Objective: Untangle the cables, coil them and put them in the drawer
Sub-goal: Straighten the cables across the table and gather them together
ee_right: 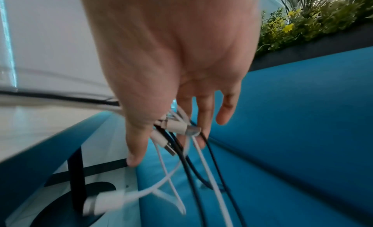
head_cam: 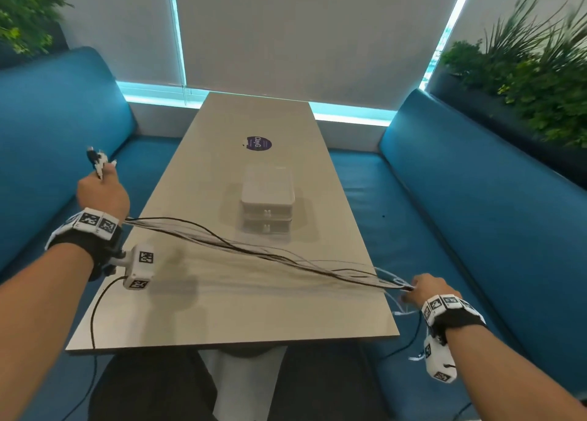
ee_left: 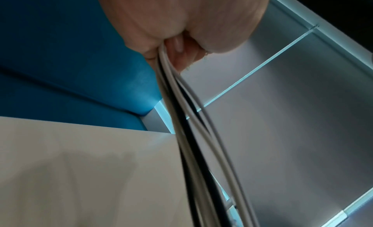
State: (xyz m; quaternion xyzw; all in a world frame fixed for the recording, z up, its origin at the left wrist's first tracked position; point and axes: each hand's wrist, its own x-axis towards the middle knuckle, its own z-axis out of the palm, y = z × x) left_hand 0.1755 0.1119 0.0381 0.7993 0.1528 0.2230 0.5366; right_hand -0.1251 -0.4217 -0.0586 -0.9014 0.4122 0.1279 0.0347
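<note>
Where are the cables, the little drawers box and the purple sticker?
cables [head_cam: 254,252]: head view, middle of the stretched bundle.
drawers box [head_cam: 266,195]: head view, its top.
purple sticker [head_cam: 258,143]: head view, its centre.

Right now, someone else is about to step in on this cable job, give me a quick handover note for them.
Left hand: raised beside the table's left edge, gripping one end of the cables, plugs sticking out above the fingers.
Right hand: off the table's right edge, pinching the other plug ends; loose tails hang below it.
Cables: black and white strands stretched in a bundle between the hands, above the tabletop.
Drawer unit: mid-table, both drawers shut.
Done: bundle pulled out to length.
Left: separate the strands, coil each, open a drawer, put them in.
</note>
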